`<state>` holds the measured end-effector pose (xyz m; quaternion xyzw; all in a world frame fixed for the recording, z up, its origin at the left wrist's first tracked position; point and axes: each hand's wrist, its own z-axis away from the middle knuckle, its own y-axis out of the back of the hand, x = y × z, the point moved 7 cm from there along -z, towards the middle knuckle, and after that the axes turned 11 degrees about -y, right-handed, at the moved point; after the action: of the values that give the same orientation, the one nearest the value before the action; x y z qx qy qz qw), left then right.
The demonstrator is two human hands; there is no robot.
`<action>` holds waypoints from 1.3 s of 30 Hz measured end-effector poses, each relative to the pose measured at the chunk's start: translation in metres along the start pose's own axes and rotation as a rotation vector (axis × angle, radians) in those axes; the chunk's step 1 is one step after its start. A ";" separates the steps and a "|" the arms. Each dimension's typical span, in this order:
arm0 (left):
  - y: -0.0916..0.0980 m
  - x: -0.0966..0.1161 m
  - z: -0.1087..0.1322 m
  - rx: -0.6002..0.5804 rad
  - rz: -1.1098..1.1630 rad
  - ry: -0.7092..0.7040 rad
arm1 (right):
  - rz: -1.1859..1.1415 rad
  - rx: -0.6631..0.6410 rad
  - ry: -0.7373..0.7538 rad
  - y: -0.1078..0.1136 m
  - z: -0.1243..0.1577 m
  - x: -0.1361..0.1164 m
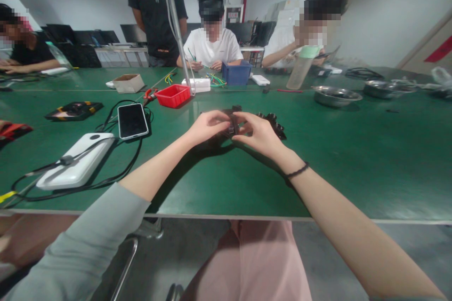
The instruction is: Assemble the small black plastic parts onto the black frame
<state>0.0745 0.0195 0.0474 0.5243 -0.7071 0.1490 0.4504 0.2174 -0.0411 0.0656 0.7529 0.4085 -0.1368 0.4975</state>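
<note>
Between my hands, just above the green table (339, 169), is a small black block-shaped part (233, 127) whose exact kind I cannot make out. My left hand (211, 126) pinches it from the left, thumb and fingers closed. From the right, my right hand (259, 134) grips the same part with curled thumb and fingertips. More black parts (277, 124) lie in a cluster beyond and beside my right hand, which hides some of them. Dark pieces also show behind my left hand, mostly covered.
At the left lie a white power bank (77, 162), a phone (133, 121) and black cables. Ahead stand a red tray (173, 96), a metal pole (176, 28), a blue bin (236, 73) and a bottle (300, 70). Metal bowls (337, 97) sit right. Several people work around the table.
</note>
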 end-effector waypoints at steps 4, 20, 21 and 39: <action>0.000 -0.002 -0.001 -0.003 -0.013 -0.006 | -0.005 -0.003 0.004 0.000 0.000 0.000; 0.002 -0.004 0.001 -0.009 -0.070 0.013 | 0.032 -0.024 -0.023 -0.001 0.000 -0.001; 0.003 -0.004 0.001 -0.006 -0.073 0.015 | 0.031 -0.027 -0.020 -0.001 0.000 -0.001; 0.001 0.000 0.000 -0.007 -0.068 0.010 | 0.010 -0.012 0.012 0.000 0.000 -0.002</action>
<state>0.0731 0.0198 0.0476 0.5459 -0.6872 0.1338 0.4604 0.2161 -0.0422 0.0670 0.7528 0.4083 -0.1273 0.5004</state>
